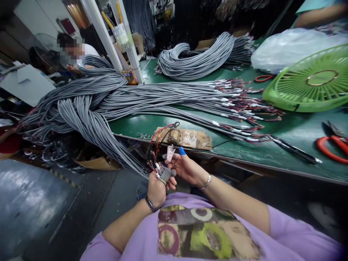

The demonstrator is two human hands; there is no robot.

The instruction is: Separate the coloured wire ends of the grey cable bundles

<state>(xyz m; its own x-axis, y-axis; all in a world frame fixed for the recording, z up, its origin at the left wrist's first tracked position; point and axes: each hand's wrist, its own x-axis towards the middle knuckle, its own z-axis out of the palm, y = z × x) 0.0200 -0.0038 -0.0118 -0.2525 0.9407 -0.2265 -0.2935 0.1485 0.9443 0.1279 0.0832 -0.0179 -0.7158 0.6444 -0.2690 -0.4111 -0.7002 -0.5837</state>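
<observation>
My left hand (pixel 157 188) is closed around the end of a bundle of grey cables (pixel 125 159), in front of the bench edge. Thin coloured wires (pixel 154 166) and white sleeves stick up from that grip, and a grey cover wraps the thumb. Close beside it, my right hand (pixel 189 169) has its fingers curled near the wire ends. A blue finger cot (pixel 182 150) covers one fingertip, and a pinkish wrap (pixel 170 153) shows at another. What those fingers pinch is too small to make out. Just beyond lies a worn wooden block (pixel 190 138) with red and black leads.
Many grey cables (pixel 152 95) lie along the green bench (pixel 231 154), stripped ends to the right. Behind them is a coiled bundle (pixel 198 59). At right are a green fan (pixel 312 79), red-handled cutters (pixel 330 146) and a black-handled tool (pixel 295 149). Other people are at work behind.
</observation>
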